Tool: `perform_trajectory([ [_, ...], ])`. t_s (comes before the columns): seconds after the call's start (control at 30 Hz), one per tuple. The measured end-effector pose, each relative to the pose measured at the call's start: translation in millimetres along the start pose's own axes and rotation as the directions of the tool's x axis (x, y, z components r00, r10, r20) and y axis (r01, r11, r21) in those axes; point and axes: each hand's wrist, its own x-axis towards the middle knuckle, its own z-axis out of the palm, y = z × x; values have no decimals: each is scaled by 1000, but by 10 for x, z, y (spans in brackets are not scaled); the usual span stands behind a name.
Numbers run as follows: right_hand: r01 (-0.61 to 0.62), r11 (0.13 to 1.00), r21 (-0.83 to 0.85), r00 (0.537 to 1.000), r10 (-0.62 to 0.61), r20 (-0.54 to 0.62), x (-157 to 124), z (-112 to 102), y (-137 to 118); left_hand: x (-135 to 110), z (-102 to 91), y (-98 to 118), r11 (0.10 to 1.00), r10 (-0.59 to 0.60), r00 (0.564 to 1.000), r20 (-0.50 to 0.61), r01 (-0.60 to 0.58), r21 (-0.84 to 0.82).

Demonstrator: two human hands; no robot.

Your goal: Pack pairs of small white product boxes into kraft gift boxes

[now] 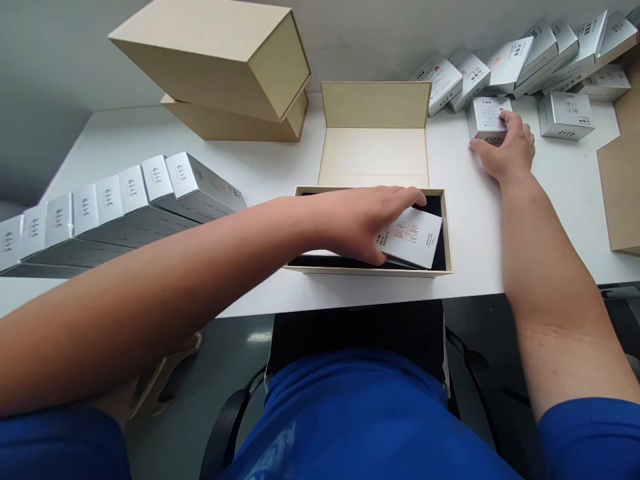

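Observation:
A cream gift box (375,272) with a black lining lies in front of me, its lid (375,150) folded back. Inside its right end sits a white carton (411,237) with orange print, slightly tilted. My left hand (373,217) grips this carton from its left side, thumb near the front edge and fingers over the back. Over at the back right, my right hand (510,147) is closed around a small silver-white carton (489,117) standing on the table. The left forearm hides part of the gift box's left half.
Two closed cream boxes (215,57) are stacked at the back left. A row of silver cartons (113,207) stands on the left. More cartons (545,57) lean along the wall at back right, with a single carton (567,115) beside my right hand. Brown cardboard (623,180) borders the right.

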Motion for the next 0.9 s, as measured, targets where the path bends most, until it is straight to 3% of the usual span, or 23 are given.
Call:
perform_trajectory([
  [0.23, -6, 999, 33, 1000, 6, -9, -7, -9, -16, -186, -329, 36, 997, -53, 991, -119, 47, -55],
  [0.4, 7, 999, 45, 1000, -6, -14, 18, 15, 14, -239, -268, -19, 998, 27, 980, -197, -39, -55],
  [0.6, 4, 999, 39, 1000, -3, -13, 59, 34, 32, -102, -134, 41, 1000, 7, 996, -84, -7, 1],
  [0.77, -9, 1000, 29, 1000, 9, 4, 32, 2, 1, -48, -134, 17, 997, 60, 998, -30, -59, 48],
  [0.9, 11, 1000, 17, 1000, -11, 16, 62, 5, 21, -50, -110, 27, 993, 5, 1000, -11, -4, 116],
])
